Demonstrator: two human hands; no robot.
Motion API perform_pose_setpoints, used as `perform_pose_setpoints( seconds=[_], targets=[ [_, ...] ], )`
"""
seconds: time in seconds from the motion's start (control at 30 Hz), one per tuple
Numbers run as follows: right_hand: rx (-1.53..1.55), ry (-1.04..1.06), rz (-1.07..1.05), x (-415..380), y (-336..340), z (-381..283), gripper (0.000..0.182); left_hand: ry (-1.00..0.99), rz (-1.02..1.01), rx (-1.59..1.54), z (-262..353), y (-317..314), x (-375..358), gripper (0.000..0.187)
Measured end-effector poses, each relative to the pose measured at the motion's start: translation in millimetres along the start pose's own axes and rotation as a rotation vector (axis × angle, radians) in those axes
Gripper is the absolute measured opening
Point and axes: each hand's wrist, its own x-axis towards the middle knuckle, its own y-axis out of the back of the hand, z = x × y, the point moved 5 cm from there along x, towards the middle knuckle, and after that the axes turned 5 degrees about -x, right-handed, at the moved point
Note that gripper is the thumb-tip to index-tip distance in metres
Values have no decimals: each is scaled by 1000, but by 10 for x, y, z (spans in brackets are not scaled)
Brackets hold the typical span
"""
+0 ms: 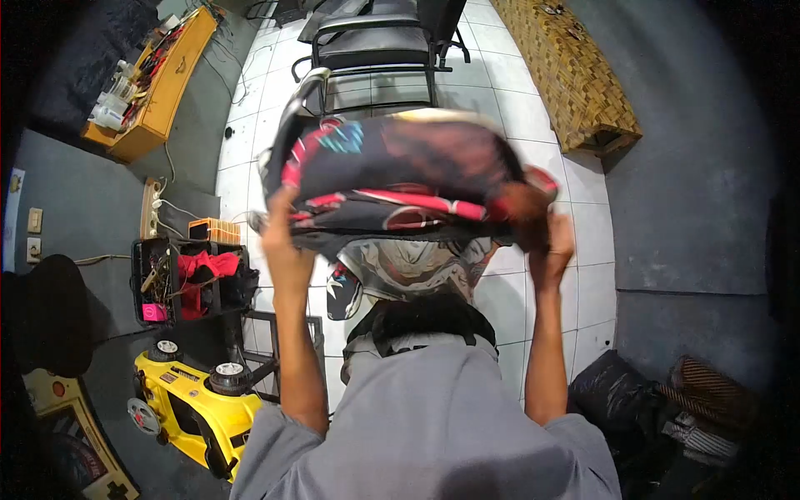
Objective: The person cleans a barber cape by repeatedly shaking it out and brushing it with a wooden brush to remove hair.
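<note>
A black garment [400,167] with red, white and teal patterning is stretched out in front of me, blurred by motion. Its near hem droops between my hands. At its left end, my left hand [285,237] is closed round the edge. The fingers of my right hand [552,246] grip the opposite end, partly smeared. Below the cloth my patterned shorts [408,265] show, along with one dark shoe [342,293] on the tiles.
A black chair [375,50] stands ahead. At left are a wooden shelf [179,79] of bottles and tools, a black crate [154,258] with red cloth, and a yellow toy car [187,400]. A woven cabinet [579,79] and dark bags [612,392] lie rightward.
</note>
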Motion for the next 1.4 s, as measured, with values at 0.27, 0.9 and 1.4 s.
perform_pose_setpoints(
  seconds=[0.27, 0.9, 1.4],
  targets=[
    [-97, -597, -1065, -1486, -259, 534, 39, 490, -894, 57, -1057, -335, -1133, 49],
    [51, -463, -1025, -1118, -3, 294, 32, 864, -1039, -308, -761, -478, -1105, 37],
    [1208, -999, -431, -592, -597, -467, 16, 294, -1140, -789, 284, -1279, -890, 20]
  ],
)
